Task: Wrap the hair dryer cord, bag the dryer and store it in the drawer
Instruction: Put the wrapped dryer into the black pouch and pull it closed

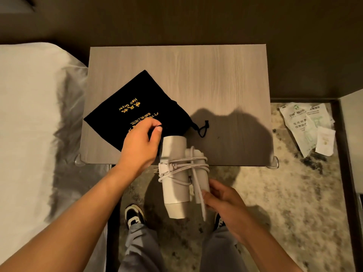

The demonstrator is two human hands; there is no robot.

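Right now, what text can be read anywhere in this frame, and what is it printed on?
"Hair Dryer": gold lettering on the black drawstring bag, upside down to the camera.
"HOTEL": part of a smaller gold line on the same bag; the rest is blurred or hidden by the left hand.
Paper packets on the floor: green print, too blurred to read.

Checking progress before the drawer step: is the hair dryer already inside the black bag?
No, the hair dryer is outside the black bag, held in the right hand.
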